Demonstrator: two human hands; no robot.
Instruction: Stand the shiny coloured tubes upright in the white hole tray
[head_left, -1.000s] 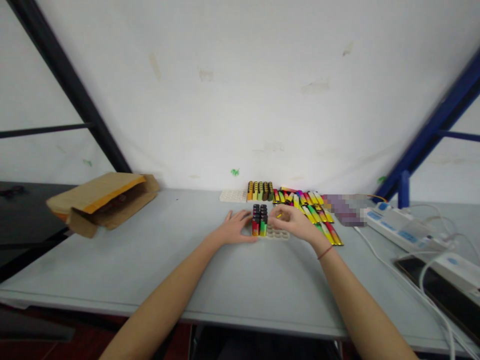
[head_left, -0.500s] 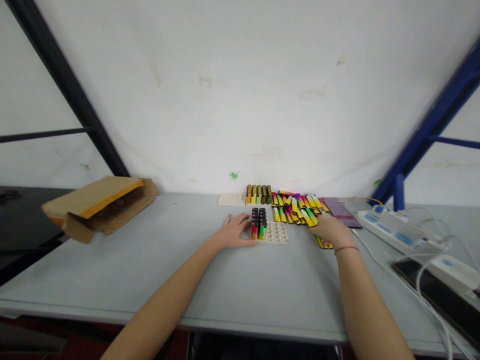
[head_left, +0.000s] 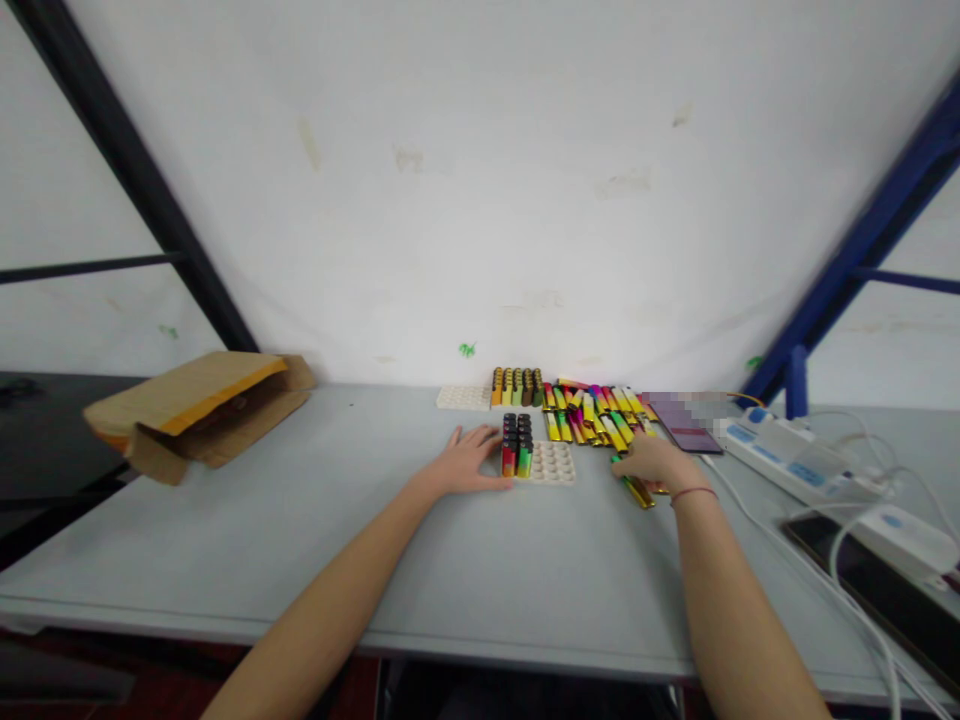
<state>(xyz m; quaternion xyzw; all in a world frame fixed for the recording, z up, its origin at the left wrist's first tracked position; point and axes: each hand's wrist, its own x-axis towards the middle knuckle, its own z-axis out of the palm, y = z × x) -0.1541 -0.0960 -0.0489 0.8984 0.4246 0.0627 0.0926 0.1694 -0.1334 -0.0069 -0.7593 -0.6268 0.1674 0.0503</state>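
My left hand (head_left: 466, 464) rests on the table with fingers spread, along the left side of a pale tray with round cells (head_left: 553, 462). Its thumb lies at the tray's front edge. Black-topped red and green batteries (head_left: 517, 448) stand upright in the tray's left columns. Over on the right, my right hand (head_left: 646, 463) has its fingers closed on a green-and-gold battery (head_left: 637, 490), tilted just above or on the table. Its fingertips are partly hidden. Beside that hand lies a heap of loose colourful batteries (head_left: 592, 415).
Behind stand upright gold-topped batteries (head_left: 517, 388) and a second pale tray (head_left: 463, 398). An opened cardboard package (head_left: 202, 405) lies at left. Along the right are a purple flat device (head_left: 686, 425), a white power strip (head_left: 825, 475), cables and a dark phone (head_left: 870, 580).
My right hand has shifted slightly, and a green-and-gold battery now shows below its fingers, pointing toward the front. My left hand and the standing batteries have stayed in place.
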